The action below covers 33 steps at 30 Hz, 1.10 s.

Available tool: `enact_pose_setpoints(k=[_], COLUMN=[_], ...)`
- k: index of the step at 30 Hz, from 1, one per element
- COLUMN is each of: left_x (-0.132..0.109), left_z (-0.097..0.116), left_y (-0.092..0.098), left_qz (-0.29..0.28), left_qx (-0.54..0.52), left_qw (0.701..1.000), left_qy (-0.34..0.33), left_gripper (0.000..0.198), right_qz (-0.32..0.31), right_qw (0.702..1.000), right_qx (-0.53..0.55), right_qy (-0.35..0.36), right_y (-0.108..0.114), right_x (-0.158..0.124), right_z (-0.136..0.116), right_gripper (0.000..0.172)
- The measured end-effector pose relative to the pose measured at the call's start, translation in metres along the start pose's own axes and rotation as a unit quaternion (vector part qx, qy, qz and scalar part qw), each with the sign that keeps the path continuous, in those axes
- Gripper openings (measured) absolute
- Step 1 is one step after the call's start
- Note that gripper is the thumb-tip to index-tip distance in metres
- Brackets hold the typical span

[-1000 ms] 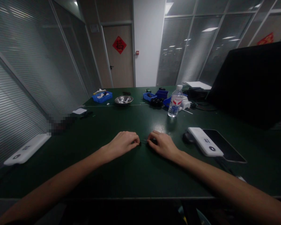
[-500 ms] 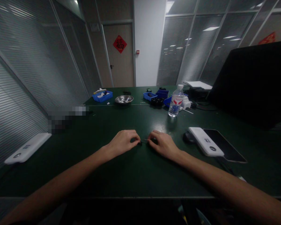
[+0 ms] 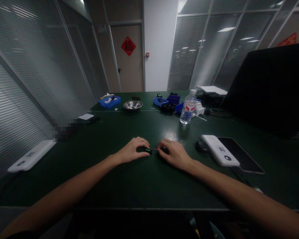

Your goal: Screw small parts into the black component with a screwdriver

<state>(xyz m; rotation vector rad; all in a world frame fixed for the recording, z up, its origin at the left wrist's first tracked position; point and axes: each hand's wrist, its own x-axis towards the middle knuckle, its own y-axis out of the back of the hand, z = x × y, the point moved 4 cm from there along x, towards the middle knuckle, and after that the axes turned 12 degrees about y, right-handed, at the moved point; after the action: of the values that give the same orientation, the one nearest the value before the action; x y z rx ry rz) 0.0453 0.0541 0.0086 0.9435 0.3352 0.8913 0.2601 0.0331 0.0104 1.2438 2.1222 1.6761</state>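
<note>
Both my hands rest low over the green table, close together near its middle. Between the thumb and fingers of my left hand (image 3: 132, 151) sits a small black piece (image 3: 147, 150) with a pale greenish mark on its face; its kind is too small to tell. My right hand (image 3: 174, 153) is closed, thumb and fingertips pinched on a thin metal rod (image 3: 154, 149) that points left at the black piece. Something dark shows inside the curl of the right hand, perhaps part of the same tool. Whether the rod's tip touches the piece I cannot tell.
A water bottle (image 3: 188, 107) stands beyond my right hand. To the right lie a white power bank (image 3: 220, 151), a dark phone-like slab (image 3: 241, 156) and a black monitor (image 3: 269, 89). Farther back are a metal bowl (image 3: 133, 105) and blue trays (image 3: 110, 102). Another white power bank (image 3: 31, 156) lies left.
My left thumb and fingers have spread a little, and more of the black piece with its mark now shows. My right hand stays nearly in place. The view has shifted slightly.
</note>
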Motion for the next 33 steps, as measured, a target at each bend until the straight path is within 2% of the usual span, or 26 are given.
enact_pose_setpoints(k=[13, 33], left_x=[-0.0009, -0.0025], left_z=[0.0003, -0.0008], left_y=[-0.0015, -0.0009], left_qz=[0.025, 0.017], left_qx=[0.000, 0.009], left_qw=[0.999, 0.999], left_qy=[-0.034, -0.029], left_gripper=[0.021, 0.024], right_qz=[-0.001, 0.004], right_qw=[1.000, 0.999], right_qx=[0.000, 0.003], right_qy=[0.030, 0.037], right_y=[-0.0013, -0.0015], right_x=[0.0010, 0.0008], right_z=[-0.0071, -0.0067], right_gripper=[0.012, 0.011])
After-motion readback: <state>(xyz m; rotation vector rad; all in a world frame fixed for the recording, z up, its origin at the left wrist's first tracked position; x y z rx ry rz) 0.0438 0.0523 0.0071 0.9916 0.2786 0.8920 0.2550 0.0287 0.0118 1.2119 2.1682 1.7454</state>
